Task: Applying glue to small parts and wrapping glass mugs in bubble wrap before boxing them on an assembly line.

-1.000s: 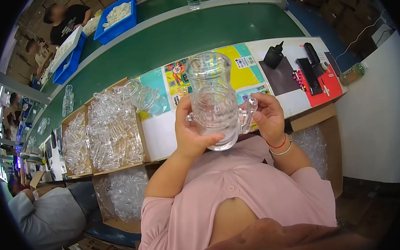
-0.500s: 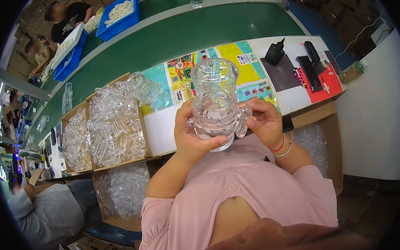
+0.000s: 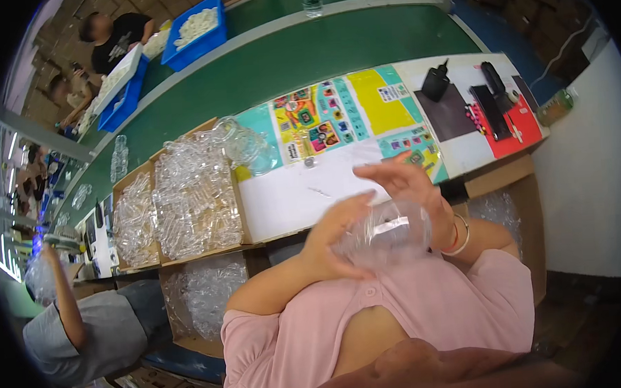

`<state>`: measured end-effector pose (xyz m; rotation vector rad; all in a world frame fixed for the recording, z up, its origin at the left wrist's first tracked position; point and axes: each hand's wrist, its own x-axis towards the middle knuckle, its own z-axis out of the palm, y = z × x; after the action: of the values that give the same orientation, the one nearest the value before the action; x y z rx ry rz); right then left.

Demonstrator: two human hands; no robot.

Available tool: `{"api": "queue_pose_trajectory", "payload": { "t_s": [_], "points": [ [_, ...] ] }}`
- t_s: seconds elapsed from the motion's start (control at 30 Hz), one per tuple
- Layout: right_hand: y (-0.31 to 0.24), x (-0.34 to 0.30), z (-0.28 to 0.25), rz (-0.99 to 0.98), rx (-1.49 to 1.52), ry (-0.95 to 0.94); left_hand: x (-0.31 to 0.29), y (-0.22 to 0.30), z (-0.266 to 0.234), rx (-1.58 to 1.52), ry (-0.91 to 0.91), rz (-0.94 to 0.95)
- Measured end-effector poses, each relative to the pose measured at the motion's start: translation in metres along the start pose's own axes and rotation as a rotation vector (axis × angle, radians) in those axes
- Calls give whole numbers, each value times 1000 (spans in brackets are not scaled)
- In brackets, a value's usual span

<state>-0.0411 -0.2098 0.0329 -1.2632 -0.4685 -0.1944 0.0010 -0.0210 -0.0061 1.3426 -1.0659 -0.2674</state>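
A clear plastic mug (image 3: 391,233) is in front of my chest, tipped over and smeared by motion; its handle cannot be made out. My left hand (image 3: 337,238) grips it from the left, with the thumb along the near side. Beside its right and far side is my right hand (image 3: 417,197), fingers apart and stretched to the left over the white sheet. Whether the right palm bears on the mug is hard to tell. Another clear mug (image 3: 247,149) lies on the table next to a cardboard tray (image 3: 235,198) full of small clear plastic parts.
A black squeeze bottle (image 3: 435,82), a black slim case (image 3: 489,111) and pink beads lie at the right. Colourful printed sheets (image 3: 320,116) cover the bench. Beyond runs a green belt (image 3: 269,70) with blue bins (image 3: 197,42). Boxes of clear bags (image 3: 207,294) stand below. Other people sit at left.
The mug has gone from upright to tipped and come down closer to my chest. My right hand has let go of its handle, and those fingers have spread.
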Motion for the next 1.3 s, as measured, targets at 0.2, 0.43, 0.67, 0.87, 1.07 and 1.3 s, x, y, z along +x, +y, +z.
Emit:
{"api": "queue_pose_trajectory", "payload": {
  "t_s": [0.2, 0.43, 0.67, 0.87, 1.07, 1.3],
  "points": [
    [0, -22, 7, -278, -275, -520, -24, -4, 9, 140, -343, 191],
    [7, -11, 7, 17, -138, -520, -8, 11, 1, 34, -270, -19],
    [58, 40, 2, -404, -414, 135, -50, -25, -18, 95, 24, -228],
    [88, 28, 12, -281, -793, -141, -59, -31, -31, 102, 425, -19],
    [100, 36, 22, 504, 319, -527, -64, -20, -42, -554, 703, -376],
    [152, 137, -52, -187, -1006, -406, -63, -16, -52, -712, 903, -314]
  ]
}}
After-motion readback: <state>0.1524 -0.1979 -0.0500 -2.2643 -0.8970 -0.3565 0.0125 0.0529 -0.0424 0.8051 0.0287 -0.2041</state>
